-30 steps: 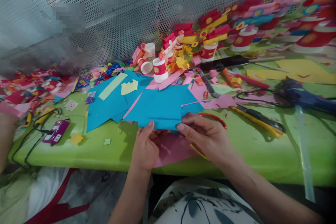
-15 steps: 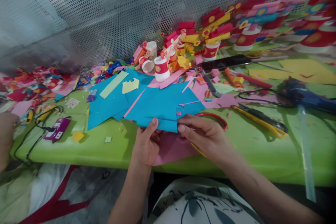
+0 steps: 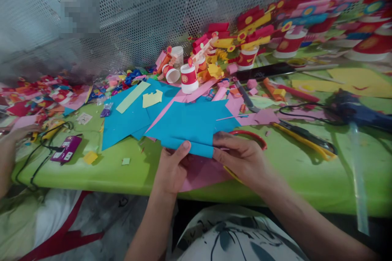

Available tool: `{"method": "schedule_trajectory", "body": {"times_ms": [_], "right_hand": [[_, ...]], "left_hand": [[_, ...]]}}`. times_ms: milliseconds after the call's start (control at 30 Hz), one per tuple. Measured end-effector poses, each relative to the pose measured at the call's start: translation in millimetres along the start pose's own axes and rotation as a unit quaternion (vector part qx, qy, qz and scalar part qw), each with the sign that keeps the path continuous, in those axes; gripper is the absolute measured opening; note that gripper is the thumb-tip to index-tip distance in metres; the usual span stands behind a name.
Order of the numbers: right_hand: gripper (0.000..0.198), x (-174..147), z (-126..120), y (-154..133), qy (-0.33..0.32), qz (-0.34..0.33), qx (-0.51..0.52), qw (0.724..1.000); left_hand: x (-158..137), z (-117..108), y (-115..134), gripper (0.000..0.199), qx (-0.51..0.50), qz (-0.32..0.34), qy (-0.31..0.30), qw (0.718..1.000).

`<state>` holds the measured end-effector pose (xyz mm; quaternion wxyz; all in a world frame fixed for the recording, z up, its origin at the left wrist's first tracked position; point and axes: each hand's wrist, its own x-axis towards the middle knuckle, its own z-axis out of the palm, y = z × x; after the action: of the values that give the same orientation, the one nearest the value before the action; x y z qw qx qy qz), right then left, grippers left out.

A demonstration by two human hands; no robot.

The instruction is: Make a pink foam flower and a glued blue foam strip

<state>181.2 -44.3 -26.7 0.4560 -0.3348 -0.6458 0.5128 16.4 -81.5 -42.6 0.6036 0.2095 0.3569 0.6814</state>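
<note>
A sheet of blue paper point(image 3: 186, 120) is held in both hands above the front of the table, its near edge turned over into a folded strip. My left hand point(image 3: 174, 167) grips the left part of the strip, thumb on top and fingers underneath. At the strip's right end, my right hand point(image 3: 241, 157) pinches the paper between thumb and fingers. Below lies pink paper point(image 3: 202, 175). Red-handled scissors point(image 3: 257, 136) lie partly hidden behind my right hand. More blue paper point(image 3: 122, 126) rests to the left with pale yellow scraps point(image 3: 152, 98) on it.
A utility knife point(image 3: 306, 140) and a blue glue gun point(image 3: 358, 108) with a glue stick lie at right. Red-and-white paper cups point(image 3: 189, 79) stand at the back. Left are a purple device point(image 3: 66, 149) with a cable and another person's hand point(image 3: 12, 147). A perforated metal panel point(image 3: 147, 12) stands behind.
The blue paper's folded edge has shifted slightly right and toward me, with both hands still on it. The other person's hand at left has reached farther over the table.
</note>
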Motion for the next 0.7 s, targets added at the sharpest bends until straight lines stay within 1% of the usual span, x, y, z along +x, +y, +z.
{"method": "schedule_trajectory", "body": {"times_ms": [100,300,567,700], "right_hand": [[0.013,0.2,0.9,0.7,0.008,0.005,0.002,1.0],[0.01,-2.8,1.5,-1.0,0.046,0.016,-0.048,0.998],[0.009,-4.7,0.8,-1.6,0.061,0.037,-0.046,0.996],[0.008,-2.5,0.1,-3.7,0.051,0.049,-0.015,0.997]], "left_hand": [[-0.8,-1.5,-0.5,0.05,0.007,-0.006,-0.002,1.0],[-2.0,-1.0,-1.1,0.058,0.018,0.002,0.008,1.0],[-3.0,0.4,-1.2,0.056,0.019,0.005,0.022,1.0],[-3.4,0.5,-1.8,0.049,0.009,0.004,0.02,1.0]]}}
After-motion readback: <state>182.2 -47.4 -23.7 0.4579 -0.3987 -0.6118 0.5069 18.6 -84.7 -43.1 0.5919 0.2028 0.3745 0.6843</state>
